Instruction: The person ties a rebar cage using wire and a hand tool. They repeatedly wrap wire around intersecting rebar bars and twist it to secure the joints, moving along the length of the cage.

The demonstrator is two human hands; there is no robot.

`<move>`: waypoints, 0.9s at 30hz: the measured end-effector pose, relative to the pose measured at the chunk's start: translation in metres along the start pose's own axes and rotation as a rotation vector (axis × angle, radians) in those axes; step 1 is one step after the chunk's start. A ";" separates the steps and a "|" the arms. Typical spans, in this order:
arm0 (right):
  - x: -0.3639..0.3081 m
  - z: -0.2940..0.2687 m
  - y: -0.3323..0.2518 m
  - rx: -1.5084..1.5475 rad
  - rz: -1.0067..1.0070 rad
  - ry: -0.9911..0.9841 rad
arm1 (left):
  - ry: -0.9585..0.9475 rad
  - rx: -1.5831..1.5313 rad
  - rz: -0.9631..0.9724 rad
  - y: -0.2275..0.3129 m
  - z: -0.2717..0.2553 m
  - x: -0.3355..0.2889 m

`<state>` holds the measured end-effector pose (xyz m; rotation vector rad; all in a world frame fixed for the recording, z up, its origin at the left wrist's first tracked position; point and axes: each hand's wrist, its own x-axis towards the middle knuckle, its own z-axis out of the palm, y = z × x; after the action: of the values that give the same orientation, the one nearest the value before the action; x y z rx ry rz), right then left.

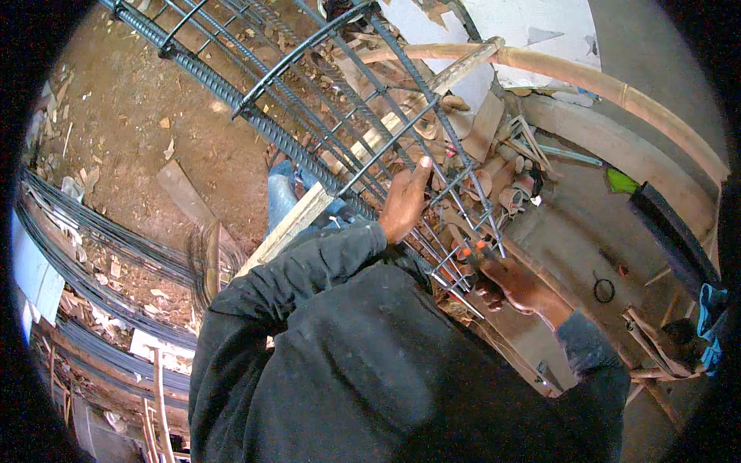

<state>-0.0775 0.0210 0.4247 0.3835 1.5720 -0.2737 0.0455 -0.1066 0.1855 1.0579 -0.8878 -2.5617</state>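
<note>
A long cage of ribbed steel bars (289,154) with square stirrups runs from the upper left to its near end in front of me. My left hand (403,204) rests on this rebar cage near that end, thumb stretched along it and the other fingers curled out of sight among the bars. My right hand (513,284) is at the right side of the cage's end. It grips pincers (472,248) with orange on the handles; their jaws are hard to make out between the bars.
A wooden batten (297,224) crosses beneath the cage. Scrap wood and rubble (494,177) lie beyond it. A curved bamboo pole (587,73) arches at the right. Bundles of thin steel rods (100,231) lie at the left, on the dirt floor (123,123). A wire ring (603,290) lies at right.
</note>
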 end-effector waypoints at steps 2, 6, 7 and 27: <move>0.006 -0.007 0.006 0.220 0.046 -0.123 | -0.007 0.042 -0.020 0.001 0.001 -0.002; 0.016 -0.008 0.019 0.094 0.114 -0.137 | -0.015 -0.057 -0.045 0.007 0.001 -0.003; 0.017 -0.005 0.022 0.242 0.029 -0.177 | -0.021 -0.050 0.004 0.007 0.000 -0.003; -0.003 0.011 0.028 -0.790 -0.545 0.361 | -0.022 -0.066 0.011 0.005 0.002 0.000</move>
<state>-0.0556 0.0421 0.4289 -0.6515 1.9756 0.0249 0.0447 -0.1100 0.1899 1.0052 -0.8063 -2.5798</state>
